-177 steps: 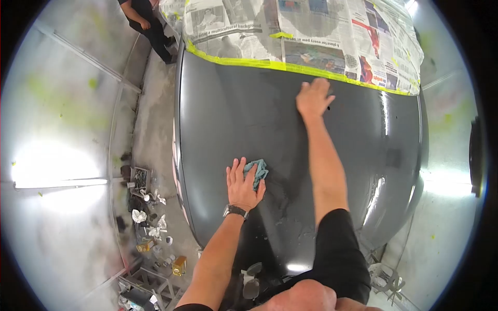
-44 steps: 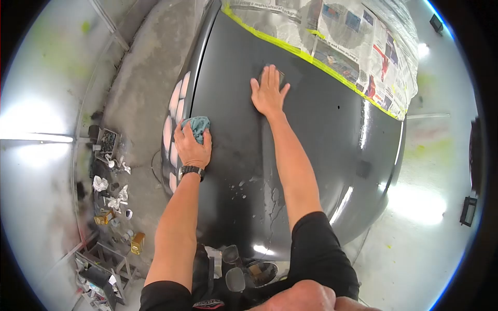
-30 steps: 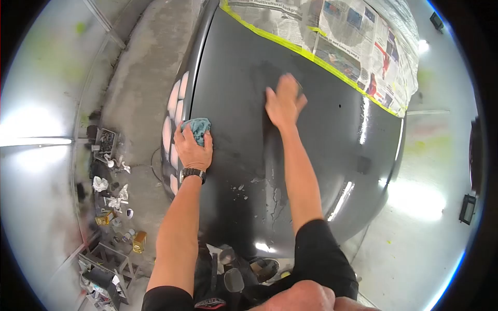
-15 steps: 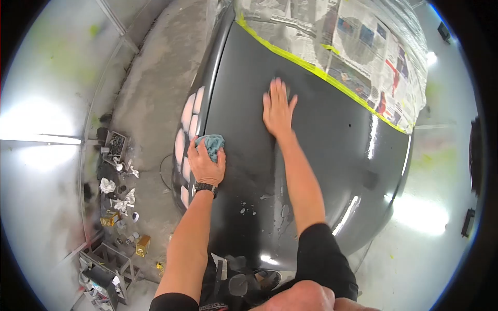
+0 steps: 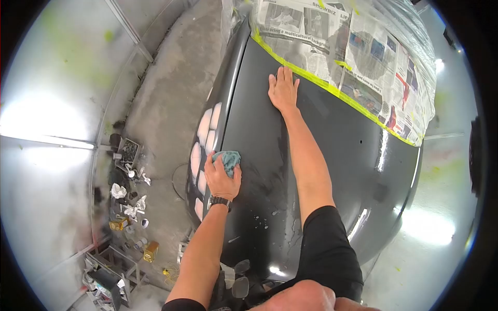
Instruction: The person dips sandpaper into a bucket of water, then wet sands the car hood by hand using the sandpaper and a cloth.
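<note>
A dark grey car bonnet (image 5: 337, 155) fills the middle of the view, with water drops and wet streaks on its near part. My left hand (image 5: 223, 181) is closed around a crumpled teal cloth (image 5: 229, 159), resting by the bonnet's left edge. Farther up the panel, my right hand (image 5: 284, 93) lies flat with fingers stretched out, just short of the yellow-green masking tape (image 5: 332, 89). Whether anything thin is under that palm is hidden. Pale pink patches (image 5: 205, 124) mark the fender beside my left hand.
Newspaper (image 5: 368, 57) and plastic sheeting (image 5: 415, 36) cover the car beyond the tape. On the floor to the left are a dark bin (image 5: 129, 150), crumpled paper (image 5: 135, 207), yellow tins (image 5: 151, 252) and a metal stand (image 5: 109, 280). A booth wall (image 5: 46, 192) runs along that side.
My right hand has slid farther up the bonnet, closer to the tape. The left hand still holds the cloth near the edge. The whole view has shifted slightly.
</note>
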